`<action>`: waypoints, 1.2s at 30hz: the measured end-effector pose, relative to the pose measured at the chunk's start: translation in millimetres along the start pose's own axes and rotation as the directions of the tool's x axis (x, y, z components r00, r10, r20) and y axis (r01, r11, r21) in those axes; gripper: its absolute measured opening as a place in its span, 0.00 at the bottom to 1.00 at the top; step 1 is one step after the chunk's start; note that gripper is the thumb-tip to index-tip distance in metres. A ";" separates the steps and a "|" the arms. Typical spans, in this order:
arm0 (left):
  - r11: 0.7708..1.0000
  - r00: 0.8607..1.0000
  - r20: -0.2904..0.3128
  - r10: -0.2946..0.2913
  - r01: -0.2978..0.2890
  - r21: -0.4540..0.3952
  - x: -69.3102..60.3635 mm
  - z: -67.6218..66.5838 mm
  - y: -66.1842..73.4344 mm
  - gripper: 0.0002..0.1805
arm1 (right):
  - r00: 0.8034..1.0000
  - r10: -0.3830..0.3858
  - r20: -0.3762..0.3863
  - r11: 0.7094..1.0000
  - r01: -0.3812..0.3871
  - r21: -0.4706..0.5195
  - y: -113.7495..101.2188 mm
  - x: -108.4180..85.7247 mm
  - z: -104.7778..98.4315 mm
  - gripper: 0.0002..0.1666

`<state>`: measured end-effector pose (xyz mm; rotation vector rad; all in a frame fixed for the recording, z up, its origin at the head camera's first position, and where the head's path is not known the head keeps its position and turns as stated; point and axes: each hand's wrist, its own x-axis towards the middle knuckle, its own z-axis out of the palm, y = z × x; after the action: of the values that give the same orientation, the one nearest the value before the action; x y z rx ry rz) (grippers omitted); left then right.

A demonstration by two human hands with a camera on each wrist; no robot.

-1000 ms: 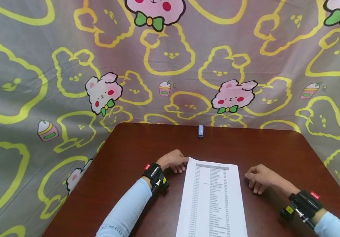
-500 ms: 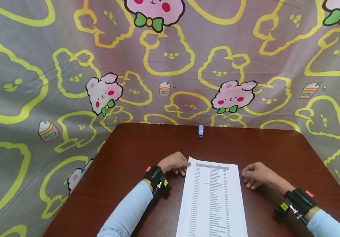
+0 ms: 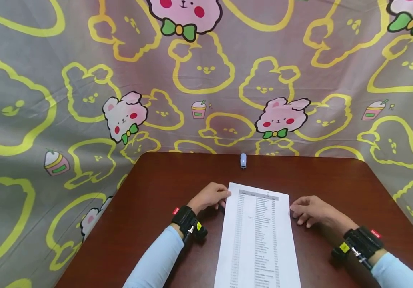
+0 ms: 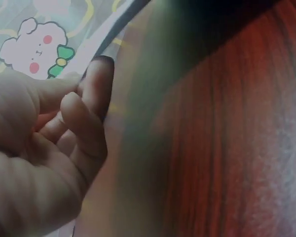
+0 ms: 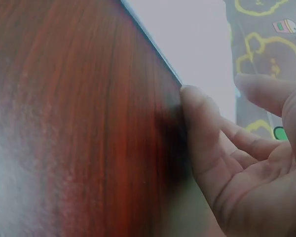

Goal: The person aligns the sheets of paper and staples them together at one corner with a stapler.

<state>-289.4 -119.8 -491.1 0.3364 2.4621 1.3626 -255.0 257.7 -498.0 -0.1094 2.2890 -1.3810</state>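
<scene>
A printed sheet of paper (image 3: 255,240) with a long table of small text runs down the middle of the table in the head view. My left hand (image 3: 210,197) pinches its upper left edge between thumb and fingers, and that corner stands raised off the wood. In the left wrist view the paper's edge (image 4: 119,22) runs into the grip of my left hand (image 4: 54,133). At the upper right edge is my right hand (image 3: 318,210). In the right wrist view a fingertip of my right hand (image 5: 246,163) meets the paper's edge, with the thumb held apart.
A small light-blue stapler-like object (image 3: 243,161) lies near the far edge of the brown wooden table (image 3: 177,172). Behind the table hangs a patterned cloth (image 3: 224,80) with cartoon animals. Black cameras are strapped to both wrists.
My left hand has taken hold of the paper's upper left edge and raised that corner. My right hand has moved left, up to the paper's right edge.
</scene>
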 end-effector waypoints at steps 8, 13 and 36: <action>0.998 0.998 -0.058 0.040 -0.042 -0.048 2.8 -8.8 4.0 0.09 | 0.998 -0.062 0.016 0.998 0.062 0.025 -1.7 -2.4 -2.9 0.28; 0.998 0.996 -0.068 0.049 -0.053 -0.046 -8.0 -16.7 5.9 0.10 | 0.992 -0.120 0.032 0.988 0.116 0.098 -8.7 -3.5 0.1 0.23; 0.958 0.952 -0.139 0.272 -0.281 -0.054 -37.1 -71.7 85.9 0.11 | 0.934 -0.355 -0.035 0.934 0.356 0.034 -113.8 -45.2 -27.6 0.23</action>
<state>-277.1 -143.8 -376.3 0.6139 2.5352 1.6290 -245.4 237.7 -374.5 -0.5188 2.3434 -1.6099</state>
